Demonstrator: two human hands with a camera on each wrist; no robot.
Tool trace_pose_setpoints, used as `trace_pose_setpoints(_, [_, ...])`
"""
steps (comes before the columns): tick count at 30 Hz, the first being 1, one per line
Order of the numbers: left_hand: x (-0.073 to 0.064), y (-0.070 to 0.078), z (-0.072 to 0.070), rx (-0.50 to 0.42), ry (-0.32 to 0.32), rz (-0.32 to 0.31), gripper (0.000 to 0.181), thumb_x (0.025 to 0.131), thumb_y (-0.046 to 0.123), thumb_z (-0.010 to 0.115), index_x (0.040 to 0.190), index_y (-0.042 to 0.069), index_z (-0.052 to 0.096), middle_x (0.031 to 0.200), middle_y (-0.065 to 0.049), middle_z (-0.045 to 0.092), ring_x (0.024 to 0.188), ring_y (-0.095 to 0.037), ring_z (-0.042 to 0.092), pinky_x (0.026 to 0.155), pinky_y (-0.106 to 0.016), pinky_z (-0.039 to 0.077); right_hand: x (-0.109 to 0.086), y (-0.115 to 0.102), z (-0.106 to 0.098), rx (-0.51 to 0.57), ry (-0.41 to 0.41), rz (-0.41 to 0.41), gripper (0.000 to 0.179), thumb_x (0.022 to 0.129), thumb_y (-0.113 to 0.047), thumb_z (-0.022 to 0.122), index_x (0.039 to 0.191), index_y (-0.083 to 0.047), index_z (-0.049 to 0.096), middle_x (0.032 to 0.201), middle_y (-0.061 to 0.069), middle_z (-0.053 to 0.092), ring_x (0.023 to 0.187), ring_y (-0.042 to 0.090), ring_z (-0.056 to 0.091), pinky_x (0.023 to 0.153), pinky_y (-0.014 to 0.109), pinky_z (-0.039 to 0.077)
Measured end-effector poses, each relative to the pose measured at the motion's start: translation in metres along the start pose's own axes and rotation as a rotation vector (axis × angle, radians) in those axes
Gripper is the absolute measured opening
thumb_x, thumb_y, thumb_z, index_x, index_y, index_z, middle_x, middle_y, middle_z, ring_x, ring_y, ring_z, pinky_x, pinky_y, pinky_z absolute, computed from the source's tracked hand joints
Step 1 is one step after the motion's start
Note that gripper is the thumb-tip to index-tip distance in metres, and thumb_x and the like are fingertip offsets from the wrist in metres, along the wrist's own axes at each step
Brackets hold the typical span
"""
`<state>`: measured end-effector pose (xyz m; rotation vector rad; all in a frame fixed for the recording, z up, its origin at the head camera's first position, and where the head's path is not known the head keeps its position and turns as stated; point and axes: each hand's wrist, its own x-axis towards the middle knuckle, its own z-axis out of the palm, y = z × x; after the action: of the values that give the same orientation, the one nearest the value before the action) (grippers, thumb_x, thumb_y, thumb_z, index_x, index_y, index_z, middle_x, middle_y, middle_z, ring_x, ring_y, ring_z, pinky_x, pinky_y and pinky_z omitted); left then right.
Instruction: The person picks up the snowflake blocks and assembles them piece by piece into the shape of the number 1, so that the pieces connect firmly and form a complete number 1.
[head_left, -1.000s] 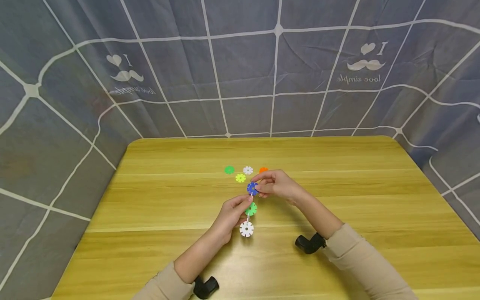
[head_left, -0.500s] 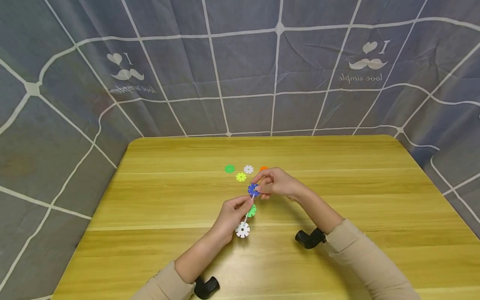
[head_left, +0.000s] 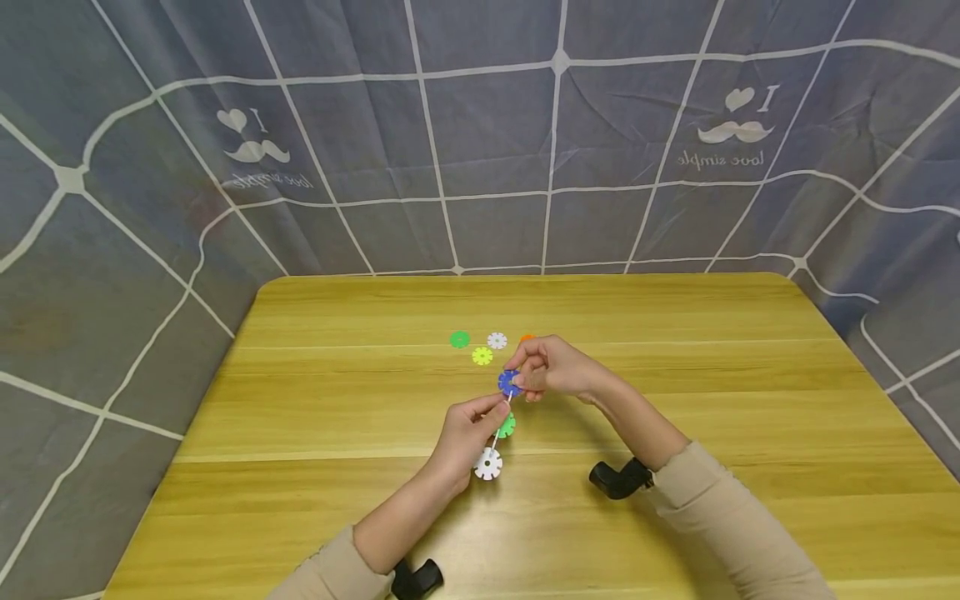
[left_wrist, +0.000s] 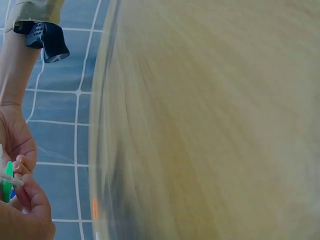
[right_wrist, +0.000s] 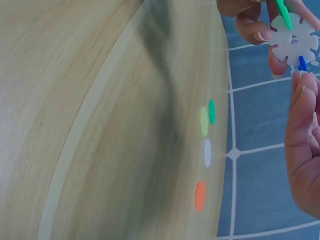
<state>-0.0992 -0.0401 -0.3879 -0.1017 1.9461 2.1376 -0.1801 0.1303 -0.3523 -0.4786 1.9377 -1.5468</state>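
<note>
A chain of notched plastic discs hangs between both hands in the head view. At its upper end is a blue disc (head_left: 507, 385), pinched between thumb and finger of my right hand (head_left: 561, 369). My left hand (head_left: 467, 437) pinches the middle of the chain, close to a green disc (head_left: 507, 427) it partly covers. The lower end is a white disc (head_left: 494, 470), face up below the left hand. In the right wrist view another white disc (right_wrist: 282, 44) faces the camera, with the green disc at its upper edge and the blue one at its lower notch.
On the table (head_left: 337, 375) beyond the hands lie loose discs: green (head_left: 460, 339), white (head_left: 497, 341), yellow (head_left: 482, 357) and orange (head_left: 528, 338), the last partly behind the right hand. A grey curtain (head_left: 487, 150) with white lines hangs behind the table.
The blue disc and my right fingers have moved slightly right and toward me. The chain has tilted, its lower white disc swinging left and then a little back. Both hands keep their grip.
</note>
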Motion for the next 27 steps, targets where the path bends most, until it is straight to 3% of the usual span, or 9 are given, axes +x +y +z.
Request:
trace_pose_setpoints(3, [0.0, 0.0, 0.001, 0.001, -0.001, 0.004, 0.03, 0.092, 0.008, 0.057, 0.116, -0.01, 0.059, 0.096, -0.011, 0.064, 0.07, -0.005, 0.048, 0.057, -0.015, 0.042, -0.001, 0.0, 0.0, -0.009, 0.018, 0.003, 0.015, 0.087, 0.011, 0.054, 0.101, 0.014, 0.054, 0.073, 0.006, 0.06, 0.057, 0.012, 0.057, 0.053, 0.022, 0.049])
trace_pose_setpoints(10, [0.003, 0.0, 0.002, -0.04, 0.037, 0.011, 0.03, 0.093, 0.008, 0.056, 0.114, -0.013, 0.059, 0.074, 0.006, 0.059, 0.066, -0.004, 0.049, 0.057, -0.015, 0.04, -0.002, 0.0, 0.01, 0.02, 0.118, -0.031, 0.017, 0.084, 0.013, 0.057, 0.1, 0.017, 0.053, 0.07, 0.01, 0.061, 0.055, 0.012, 0.057, 0.052, 0.02, 0.05])
trace_pose_setpoints(16, [0.004, 0.0, 0.0, -0.07, 0.041, 0.011, 0.031, 0.094, 0.008, 0.055, 0.116, -0.014, 0.057, 0.075, 0.006, 0.059, 0.066, -0.004, 0.05, 0.057, -0.014, 0.041, -0.002, 0.004, 0.015, 0.019, 0.176, -0.053, 0.019, 0.086, 0.01, 0.057, 0.104, 0.016, 0.055, 0.074, 0.018, 0.061, 0.058, 0.012, 0.058, 0.055, 0.021, 0.051])
trace_pose_setpoints(27, [0.005, 0.0, -0.003, -0.126, -0.025, -0.03, 0.036, 0.095, 0.009, 0.054, 0.122, -0.014, 0.051, 0.085, -0.001, 0.062, 0.069, -0.004, 0.056, 0.063, -0.016, 0.048, -0.005, 0.012, 0.01, 0.12, 0.13, -0.048, 0.03, 0.088, 0.008, 0.055, 0.116, 0.017, 0.052, 0.078, 0.005, 0.062, 0.066, 0.012, 0.06, 0.066, 0.026, 0.054])
